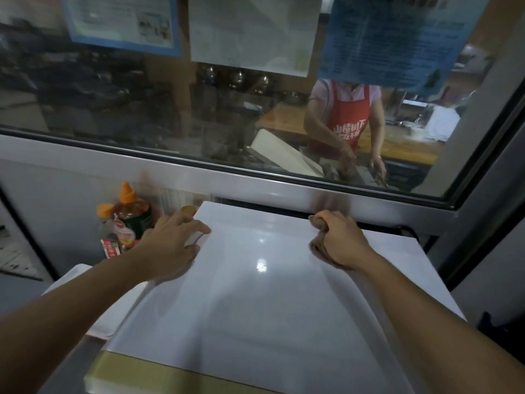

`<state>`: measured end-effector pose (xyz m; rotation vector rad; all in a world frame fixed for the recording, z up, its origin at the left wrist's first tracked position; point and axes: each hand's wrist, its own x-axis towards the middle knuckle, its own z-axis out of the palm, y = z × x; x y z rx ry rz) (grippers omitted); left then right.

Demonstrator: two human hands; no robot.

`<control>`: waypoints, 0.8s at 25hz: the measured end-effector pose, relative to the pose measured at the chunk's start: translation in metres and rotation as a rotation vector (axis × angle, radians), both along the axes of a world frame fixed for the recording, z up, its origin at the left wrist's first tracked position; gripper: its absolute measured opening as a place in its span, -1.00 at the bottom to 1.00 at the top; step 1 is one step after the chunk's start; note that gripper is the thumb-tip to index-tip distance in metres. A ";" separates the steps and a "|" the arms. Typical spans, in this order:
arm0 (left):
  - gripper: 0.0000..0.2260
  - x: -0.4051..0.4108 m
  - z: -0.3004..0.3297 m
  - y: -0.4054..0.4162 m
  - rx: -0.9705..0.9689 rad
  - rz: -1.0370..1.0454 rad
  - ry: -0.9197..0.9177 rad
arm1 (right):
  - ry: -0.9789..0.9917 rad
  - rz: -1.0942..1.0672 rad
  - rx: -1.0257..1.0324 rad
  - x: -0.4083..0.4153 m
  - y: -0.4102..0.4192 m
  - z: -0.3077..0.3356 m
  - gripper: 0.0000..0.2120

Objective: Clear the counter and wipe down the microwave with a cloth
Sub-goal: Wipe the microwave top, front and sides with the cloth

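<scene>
1. the right hand point(339, 240) is clenching a brownish cloth point(319, 245), bunched up so that only folds are poking out ahead of the knuckles and under the palm; the wad is pressing on the white top of the microwave point(255, 294), toward its far right part.
2. the left hand point(173, 245) is resting over the microwave's left edge, fingers bent over the rim and lying on the top panel, seemingly bracing it; it is holding nothing separate.
3. just beyond and left of that left hand, sauce bottles point(129, 214) with orange caps are standing on the counter beside the microwave, so clearing looks unfinished.
4. behind both grips a window frame point(255, 177) is running across, with a person in a red apron point(348, 120) working on the other side of the glass.
5. the cloth is looking soft and limp, so a balled fist grip suits it; spreading it flatter would likely cover more.
6. the top panel is looking glossy and stiff, probably slick under the cloth, and the microwave is likely heavy enough to stay put with that bracing hand.
</scene>
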<state>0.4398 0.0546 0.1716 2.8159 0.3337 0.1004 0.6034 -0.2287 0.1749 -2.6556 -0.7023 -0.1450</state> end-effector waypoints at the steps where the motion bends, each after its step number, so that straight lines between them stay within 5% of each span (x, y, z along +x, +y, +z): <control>1: -0.69 0.000 0.000 0.004 -0.041 -0.023 -0.009 | -0.009 0.012 0.018 -0.005 0.018 -0.001 -0.66; 8: -0.66 -0.001 -0.004 0.012 -0.073 -0.126 -0.133 | 0.024 0.136 0.043 -0.033 0.158 -0.001 -0.68; 14: -0.61 -0.018 -0.005 0.029 -0.194 -0.141 -0.148 | 0.036 0.245 0.043 -0.025 0.138 0.008 -0.64; 18: -0.61 -0.026 -0.005 0.033 -0.274 -0.095 -0.109 | 0.388 0.072 0.487 -0.029 0.102 0.007 -0.63; 20: -0.60 -0.027 -0.005 0.030 -0.312 -0.094 -0.102 | 0.384 0.011 0.489 -0.032 0.115 0.006 -0.70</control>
